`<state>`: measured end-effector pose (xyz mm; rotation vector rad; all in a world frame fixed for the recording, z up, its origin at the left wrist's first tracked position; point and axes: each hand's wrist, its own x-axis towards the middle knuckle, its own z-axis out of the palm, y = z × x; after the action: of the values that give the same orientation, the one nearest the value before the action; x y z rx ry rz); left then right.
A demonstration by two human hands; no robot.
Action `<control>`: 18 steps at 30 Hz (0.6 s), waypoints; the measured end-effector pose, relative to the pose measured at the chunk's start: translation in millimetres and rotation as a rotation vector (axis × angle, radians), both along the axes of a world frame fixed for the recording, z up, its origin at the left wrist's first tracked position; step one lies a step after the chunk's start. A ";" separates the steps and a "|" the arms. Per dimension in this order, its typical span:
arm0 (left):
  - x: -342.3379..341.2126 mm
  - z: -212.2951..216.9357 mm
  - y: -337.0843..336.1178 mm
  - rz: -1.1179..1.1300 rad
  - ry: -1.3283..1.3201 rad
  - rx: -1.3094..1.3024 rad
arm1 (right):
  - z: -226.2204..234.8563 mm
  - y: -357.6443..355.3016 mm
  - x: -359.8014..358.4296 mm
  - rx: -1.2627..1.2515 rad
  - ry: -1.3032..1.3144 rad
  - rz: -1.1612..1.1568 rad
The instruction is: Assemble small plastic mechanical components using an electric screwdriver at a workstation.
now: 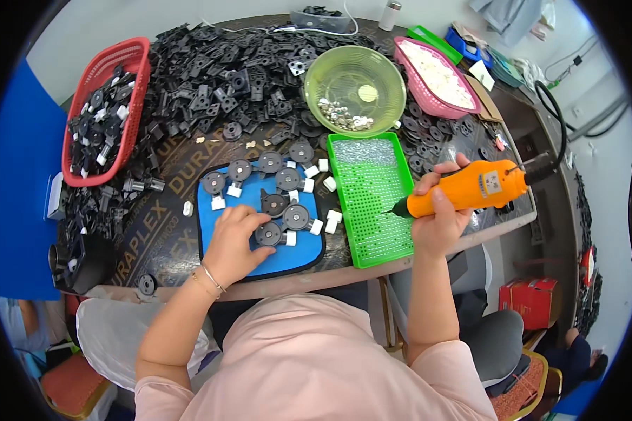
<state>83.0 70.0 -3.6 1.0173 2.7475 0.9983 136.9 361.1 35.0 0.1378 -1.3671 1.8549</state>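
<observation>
My left hand (237, 242) is closed around the edge of a black round plastic part (268, 234), thumb on the near side and fingers on the far side. The part lies on a blue mat (218, 263) with several similar round parts (296, 217), most with a white block (317, 226) at the side. My right hand (439, 223) grips an orange electric screwdriver (463, 191) held sideways. Its dark tip points left over a green perforated tray (372, 242). Small silvery screws (361, 151) cover the tray's far end, and dark dots fill many holes.
A heap of black plastic parts (218, 77) covers the table's far side. Around it stand a red basket (137, 105) of parts, a greenish bowl (354, 63) with metal pieces, and a pink basket (463, 105) of white pieces. A black cable (562, 119) trails from the screwdriver.
</observation>
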 end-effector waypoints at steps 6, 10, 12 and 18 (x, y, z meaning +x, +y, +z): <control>17.3 8.2 13.1 -0.052 -0.081 0.096 | -8.2 -3.9 -5.8 -0.071 -0.029 -0.098; 35.1 -7.3 40.7 -0.132 -0.225 0.224 | -10.7 -3.9 -3.8 0.014 -0.097 -0.066; 36.2 -14.0 52.3 -0.157 -0.208 0.206 | -9.6 -6.4 -4.1 0.036 -0.095 -0.077; 36.0 -18.5 68.4 -0.189 -0.147 0.206 | -20.0 -3.6 -5.7 0.018 -0.126 -0.107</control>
<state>119.0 138.4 -22.1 1.1539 2.4180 1.2866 131.2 357.5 15.0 -0.0430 -1.4490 1.7873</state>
